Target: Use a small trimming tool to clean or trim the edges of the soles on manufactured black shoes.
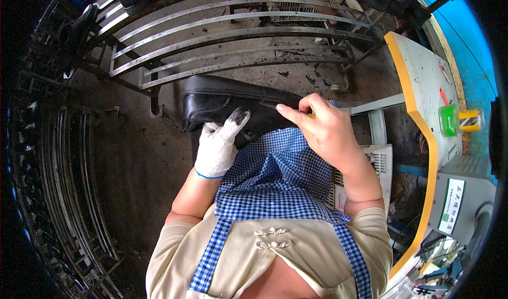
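Observation:
A black leather shoe (pixel 211 94) lies on its side across my lap, its toe to the left and its sole edge along the far side. My left hand (pixel 216 150), in a white knit glove with a blackened thumb tip, grips the shoe's near edge. Bare, my right hand (pixel 329 135) pinches a slim metal tool (pixel 269 105), whose thin shaft points left against the shoe's side. A bit of yellow handle (pixel 312 116) shows between the fingers. The tool's exact kind cannot be made out. A blue checked apron (pixel 275 167) covers my lap below the shoe.
Ahead stands a metal bar rack (pixel 211 37); another rack (pixel 63 172) runs along the left. At right is a white table with a yellow edge (pixel 431 167), holding a green container (pixel 448 120) and a grey machine (pixel 460 198). A white plastic crate (pixel 382 167) sits beside my right forearm.

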The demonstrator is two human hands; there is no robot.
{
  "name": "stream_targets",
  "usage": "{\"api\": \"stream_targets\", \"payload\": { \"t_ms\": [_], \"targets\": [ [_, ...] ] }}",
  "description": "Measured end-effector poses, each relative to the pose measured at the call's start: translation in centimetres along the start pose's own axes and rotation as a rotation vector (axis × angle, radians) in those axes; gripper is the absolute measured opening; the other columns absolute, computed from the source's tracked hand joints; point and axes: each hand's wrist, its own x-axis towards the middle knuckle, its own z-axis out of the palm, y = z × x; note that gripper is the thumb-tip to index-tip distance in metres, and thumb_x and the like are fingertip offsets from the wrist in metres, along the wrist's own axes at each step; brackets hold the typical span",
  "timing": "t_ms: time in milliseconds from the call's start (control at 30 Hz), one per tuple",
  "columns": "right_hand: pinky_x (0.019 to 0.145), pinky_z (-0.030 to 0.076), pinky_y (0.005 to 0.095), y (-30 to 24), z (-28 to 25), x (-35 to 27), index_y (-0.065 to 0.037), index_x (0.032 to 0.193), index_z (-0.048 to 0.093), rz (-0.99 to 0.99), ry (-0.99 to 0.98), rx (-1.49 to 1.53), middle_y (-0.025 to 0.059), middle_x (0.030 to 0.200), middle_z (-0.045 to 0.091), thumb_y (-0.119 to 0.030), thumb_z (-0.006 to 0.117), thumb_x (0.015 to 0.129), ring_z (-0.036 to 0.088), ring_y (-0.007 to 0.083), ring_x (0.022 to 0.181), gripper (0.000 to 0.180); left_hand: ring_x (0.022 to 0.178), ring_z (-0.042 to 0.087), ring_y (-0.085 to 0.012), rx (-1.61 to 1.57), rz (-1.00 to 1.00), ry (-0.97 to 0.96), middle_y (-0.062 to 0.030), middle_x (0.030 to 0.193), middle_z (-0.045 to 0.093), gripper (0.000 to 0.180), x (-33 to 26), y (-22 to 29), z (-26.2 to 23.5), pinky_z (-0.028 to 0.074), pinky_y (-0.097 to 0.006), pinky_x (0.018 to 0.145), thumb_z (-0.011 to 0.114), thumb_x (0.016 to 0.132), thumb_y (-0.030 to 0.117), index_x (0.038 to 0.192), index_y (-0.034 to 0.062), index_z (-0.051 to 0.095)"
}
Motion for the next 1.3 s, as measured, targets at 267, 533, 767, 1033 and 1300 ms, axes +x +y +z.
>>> {"api": "stream_targets", "payload": {
  "t_ms": [267,533,767,1033,1300],
  "targets": [
    [0.054,0.051,0.0297,0.0,-0.5,0.0,-0.019,0.110,0.066,-0.008,0.018,-0.107,0.0032,0.081,0.051,-0.005,0.064,0.072,0.058,0.0178,0.071,0.040,0.073,0.061,-0.0215,0.204,0.066,-0.022,-0.0098,0.117,0.063,0.067,0.4,2.3,-1.5,0.045,-0.027,0.073,0.060,0.057,-0.006,0.121,0.0131,0.062],
    [0.056,0.051,0.0294,-0.1,0.9,0.6,-0.019,0.111,0.067,-0.055,0.081,-0.113,0.0028,0.082,0.051,-0.006,0.064,0.071,0.058,0.0176,0.072,0.042,0.074,0.062,-0.0227,0.108,0.050,-0.047,-0.0104,0.116,0.064,0.064,0.0,1.2,-0.4,0.047,-0.028,0.072,0.060,0.059,-0.004,0.121,0.0133,0.062],
    [0.052,0.046,0.0306,0.0,-0.6,0.0,-0.019,0.105,0.070,0.016,0.081,0.004,0.0042,0.077,0.051,0.001,0.067,0.069,0.055,0.0188,0.062,0.041,0.064,0.055,-0.0202,0.212,0.109,-0.005,-0.0079,0.115,0.064,0.068,0.2,0.9,-1.0,0.043,-0.030,0.066,0.059,0.058,-0.006,0.122,0.0147,0.061],
    [0.054,0.048,0.0306,-0.3,0.2,0.5,-0.017,0.105,0.070,-0.017,0.101,-0.059,0.0032,0.078,0.052,-0.002,0.066,0.069,0.057,0.0178,0.067,0.039,0.058,0.057,-0.0197,0.255,0.183,0.025,-0.0074,0.101,0.069,0.060,0.4,1.7,-0.9,0.045,-0.027,0.058,0.060,0.062,-0.008,0.119,0.0131,0.063],
    [0.058,0.051,0.0327,1.9,0.6,-1.3,-0.013,0.110,0.066,0.201,0.255,0.126,0.0068,0.087,0.058,-0.014,0.074,0.073,0.061,0.0251,0.069,0.038,0.083,0.063,-0.0239,0.235,0.091,0.133,-0.0154,0.104,0.065,0.051,0.8,2.7,-2.0,0.050,-0.028,0.074,0.065,0.070,-0.007,0.119,0.0054,0.060]
  ]
}}
